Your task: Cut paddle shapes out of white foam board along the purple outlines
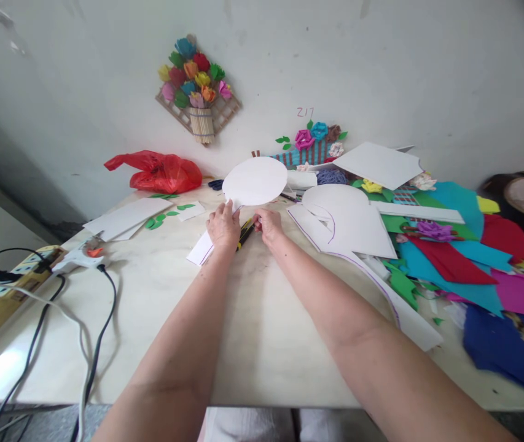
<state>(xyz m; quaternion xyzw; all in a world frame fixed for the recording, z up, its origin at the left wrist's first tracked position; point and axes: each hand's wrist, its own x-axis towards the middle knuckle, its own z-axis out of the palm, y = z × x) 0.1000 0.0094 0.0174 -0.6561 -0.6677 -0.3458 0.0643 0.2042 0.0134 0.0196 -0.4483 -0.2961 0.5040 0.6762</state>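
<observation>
My left hand (223,226) pinches the narrow stem of a white paper cutout with a round top (255,180), holding it just above the table. My right hand (268,224) is closed around a yellow and black tool (245,232), probably scissors or a cutter, whose tip sits at the base of the cutout between both hands. A white paper offcut (199,251) lies under my left hand.
A glue gun (84,253) with cables and a power strip (22,268) lie at the left. A red plastic bag (160,172) sits at the back. White card shapes (349,224) and coloured foam sheets (455,264) cover the right. Paper flower crafts (196,86) hang on the wall.
</observation>
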